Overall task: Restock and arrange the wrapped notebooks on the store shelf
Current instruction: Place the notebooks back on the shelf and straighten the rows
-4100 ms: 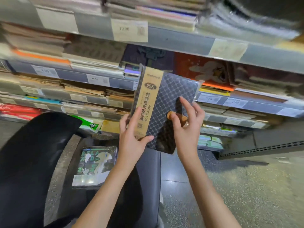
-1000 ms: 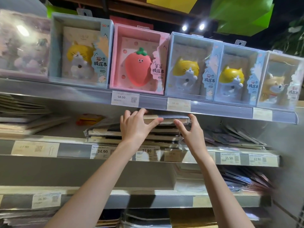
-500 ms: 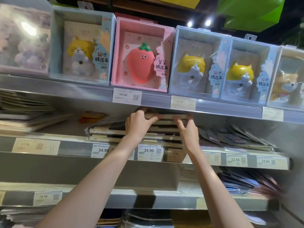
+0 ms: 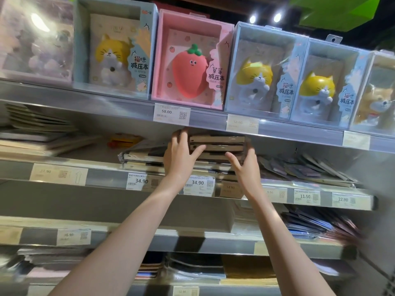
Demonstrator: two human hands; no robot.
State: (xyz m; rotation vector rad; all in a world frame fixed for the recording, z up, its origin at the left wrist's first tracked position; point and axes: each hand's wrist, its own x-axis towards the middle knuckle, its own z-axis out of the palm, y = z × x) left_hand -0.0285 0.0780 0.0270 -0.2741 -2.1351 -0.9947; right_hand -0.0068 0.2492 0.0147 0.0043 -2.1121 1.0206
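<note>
A stack of wrapped notebooks lies flat on the second shelf, reaching almost to the shelf above. My left hand presses against the stack's left side, fingers on top and thumb across its front edges. My right hand is at the stack's right side, with the fingers curled around its right end and the thumb spread apart. Both hands touch the stack. More wrapped notebooks lie flat to the left under the stack.
The upper shelf holds boxed cat and strawberry toys close over the stack. Flat packs lie to the right, paper pads to the left. Price tags line the shelf edges. Lower shelves hold more stationery.
Four seconds ago both hands held one dark notebook low by a chair. In the last second the notebook slid deeper onto the stack and both hands moved to the stack's sides.
</note>
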